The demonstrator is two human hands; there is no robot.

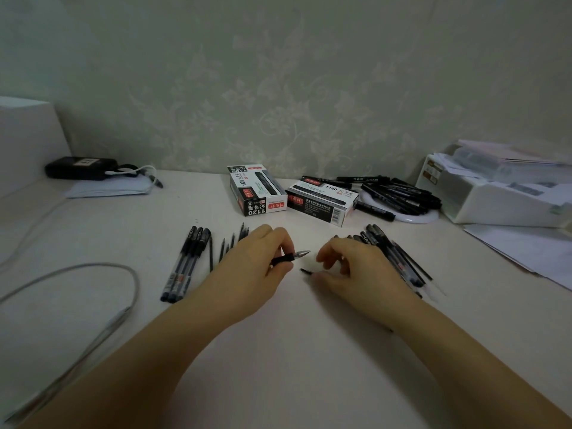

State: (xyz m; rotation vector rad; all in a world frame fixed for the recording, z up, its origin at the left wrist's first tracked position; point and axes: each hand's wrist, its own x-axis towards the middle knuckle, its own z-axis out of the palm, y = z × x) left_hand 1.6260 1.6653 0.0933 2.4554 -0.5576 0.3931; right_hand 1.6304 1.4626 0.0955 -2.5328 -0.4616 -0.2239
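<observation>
Desk [278,351]: "1120" boxes [258,193] behind pen [289,257]

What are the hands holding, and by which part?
The left hand pinches a pen piece by its black grip, metal tip free. The right hand seems to pinch a thin dark stick by one end.

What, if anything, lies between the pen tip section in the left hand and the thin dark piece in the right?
Nothing visible. The left hand pinches the pen tip section, the right hand holds the thin dark piece, and only bare table shows between them.
</observation>
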